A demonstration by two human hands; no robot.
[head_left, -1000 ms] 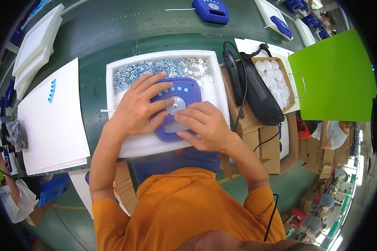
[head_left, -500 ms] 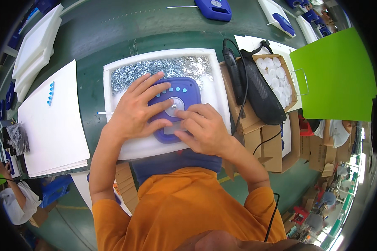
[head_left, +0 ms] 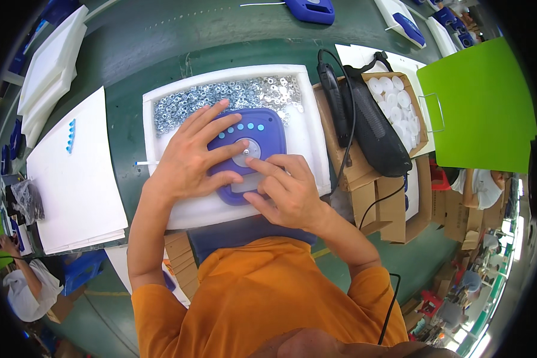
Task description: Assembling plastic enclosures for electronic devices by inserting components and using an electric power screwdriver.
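Note:
A blue plastic housing (head_left: 266, 132) with a round grey centre and a row of light blue dots lies on a white foam tray (head_left: 314, 138). My left hand (head_left: 191, 156) rests flat across its left half, fingers spread, index tip at the grey centre. My right hand (head_left: 284, 189) presses its fingertips on the housing's lower right part, next to the grey disc. A heap of small silver washers (head_left: 221, 98) fills the tray's far side, just beyond my left fingers.
A black electric screwdriver (head_left: 335, 101) with cable and a black mesh pouch (head_left: 376, 128) lie on cardboard boxes at the right, by a box of white round parts (head_left: 397, 107). White foam sheets (head_left: 77, 179) lie left. A green board (head_left: 480, 101) stands far right. Another person (head_left: 24, 286) sits lower left.
Both hands stay on the blue housing; my right fingers have shifted slightly toward the grey centre, and my left hand has barely moved.

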